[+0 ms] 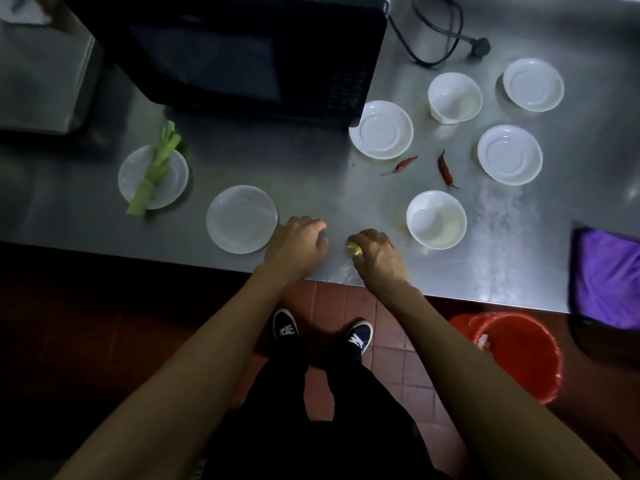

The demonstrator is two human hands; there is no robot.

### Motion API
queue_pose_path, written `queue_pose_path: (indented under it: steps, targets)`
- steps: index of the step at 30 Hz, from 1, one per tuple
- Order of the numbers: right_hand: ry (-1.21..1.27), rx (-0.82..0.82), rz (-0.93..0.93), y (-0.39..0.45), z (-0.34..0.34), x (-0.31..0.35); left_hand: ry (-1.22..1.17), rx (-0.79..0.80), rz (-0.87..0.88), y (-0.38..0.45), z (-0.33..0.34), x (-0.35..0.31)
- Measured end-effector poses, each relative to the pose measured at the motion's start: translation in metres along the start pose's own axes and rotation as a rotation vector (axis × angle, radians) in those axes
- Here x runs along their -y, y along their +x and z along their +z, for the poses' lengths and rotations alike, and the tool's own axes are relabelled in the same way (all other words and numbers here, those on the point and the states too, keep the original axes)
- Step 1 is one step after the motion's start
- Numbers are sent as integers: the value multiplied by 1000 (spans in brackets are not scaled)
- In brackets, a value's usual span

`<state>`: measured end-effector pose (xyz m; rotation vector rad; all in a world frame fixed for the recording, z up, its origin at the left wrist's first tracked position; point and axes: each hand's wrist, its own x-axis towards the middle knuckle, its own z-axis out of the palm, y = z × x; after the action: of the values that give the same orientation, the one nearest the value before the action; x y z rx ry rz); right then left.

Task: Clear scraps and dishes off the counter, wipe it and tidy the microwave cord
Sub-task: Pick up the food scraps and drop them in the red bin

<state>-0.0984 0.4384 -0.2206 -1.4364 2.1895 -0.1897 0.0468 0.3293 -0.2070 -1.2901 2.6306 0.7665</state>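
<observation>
On the steel counter (311, 174) my right hand (379, 256) is closed around a small yellow scrap (354, 249) near the front edge. My left hand (296, 249) rests beside it, fingers curled; whether it holds anything is hidden. Several white plates and bowls lie around, among them a plate (241, 219) just left of my hands and a bowl (436, 219) to the right. Two red chillies (407, 163) (446, 170) lie loose. A green stalk (156, 168) rests on a plate (173, 188) at the left. The microwave (235, 53) stands behind, its cord and plug (479, 46) trailing to the right.
A purple cloth (609, 275) hangs over the counter's right front edge. An orange bucket (519, 351) stands on the tiled floor below it, right of my feet. A grey metal box (41, 81) sits at the far left.
</observation>
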Motion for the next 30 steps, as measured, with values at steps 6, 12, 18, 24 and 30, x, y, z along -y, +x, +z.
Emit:
queue_pose_path:
  steps: [6,12,18,24,30]
  targets:
    - [-16,-13,28,3,6,-2,9,22,30,5,2,3]
    - [-45,-37,29,3,9,-5,12,38,61,7,6,0]
    - [-74,-30,3,7,12,-1,58,60,104,8,9,-1]
    - [-78,-90,61,-1,20,6,93,82,151,7,8,2]
    - [1,-144,143,-13,20,9,100,75,198,6,6,5]
